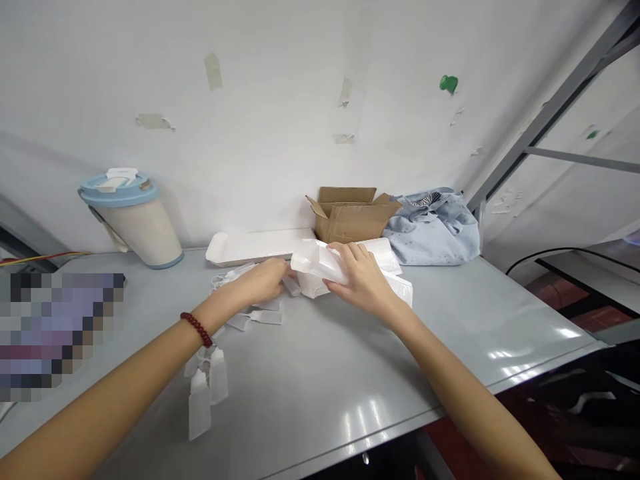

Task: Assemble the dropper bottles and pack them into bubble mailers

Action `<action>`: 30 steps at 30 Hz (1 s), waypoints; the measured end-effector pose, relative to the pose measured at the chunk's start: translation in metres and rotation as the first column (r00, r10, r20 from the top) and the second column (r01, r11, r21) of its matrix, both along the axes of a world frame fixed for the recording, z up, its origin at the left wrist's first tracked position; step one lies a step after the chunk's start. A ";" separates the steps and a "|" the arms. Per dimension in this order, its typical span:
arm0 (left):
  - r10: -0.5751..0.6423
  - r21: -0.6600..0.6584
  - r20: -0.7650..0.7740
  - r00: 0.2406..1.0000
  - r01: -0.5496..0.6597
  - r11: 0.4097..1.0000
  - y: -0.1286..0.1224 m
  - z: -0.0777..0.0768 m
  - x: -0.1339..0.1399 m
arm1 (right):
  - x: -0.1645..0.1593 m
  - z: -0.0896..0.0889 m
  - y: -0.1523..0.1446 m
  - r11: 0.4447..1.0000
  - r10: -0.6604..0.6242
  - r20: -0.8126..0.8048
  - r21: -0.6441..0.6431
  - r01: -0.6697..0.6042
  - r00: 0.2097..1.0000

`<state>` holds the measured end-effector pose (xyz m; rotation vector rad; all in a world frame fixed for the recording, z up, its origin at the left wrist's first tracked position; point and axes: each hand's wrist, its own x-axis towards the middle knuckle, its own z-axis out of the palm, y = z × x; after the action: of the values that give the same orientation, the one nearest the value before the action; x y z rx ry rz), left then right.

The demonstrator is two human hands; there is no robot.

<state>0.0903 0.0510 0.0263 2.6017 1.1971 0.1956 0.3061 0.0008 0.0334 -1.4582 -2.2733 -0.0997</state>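
My right hand (357,273) is closed around a crumpled white plastic bag (317,260), whose end points left. At that end my left hand (267,279), with a dark red bead bracelet (197,329) on the wrist, has its fingers curled. A small frosted plastic piece (291,286) shows at these fingers, partly hidden. Several like pieces with narrow necks lie under and beside the left forearm, among them a frosted flat piece (200,407) near me. More white plastic packaging (383,253) lies behind and under my right hand.
Along the wall stand a tumbler (135,220) with a blue lid, a long white tray-like box (260,245), an open cardboard box (350,217) and a light blue cloth bag (433,230). A pixelated object (55,333) lies left on the grey table (320,387). A metal frame (550,107) rises right.
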 end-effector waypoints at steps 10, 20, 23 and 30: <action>0.049 0.127 -0.003 0.999 -0.048 0.991 -0.027 0.026 -0.044 | -0.003 -0.001 -0.002 0.997 -0.052 0.105 0.059 0.046 0.993; -0.064 0.461 0.191 0.980 -0.032 0.887 -0.071 0.003 -0.063 | -0.032 -0.008 -0.027 0.981 0.196 0.104 -0.016 -0.195 0.975; -0.110 0.472 0.271 0.956 -0.032 0.881 -0.084 -0.012 -0.054 | -0.037 -0.009 -0.035 0.969 0.245 0.090 -0.024 -0.244 0.965; 0.166 -0.007 0.559 0.813 -0.195 0.981 -0.100 0.007 -0.059 | -0.037 -0.008 -0.043 0.949 0.314 0.078 -0.028 -0.313 0.946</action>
<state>0.0314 -0.0493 0.0329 2.2106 1.2092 0.9646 0.2690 -0.0424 0.0257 -1.0979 -2.5470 -0.0451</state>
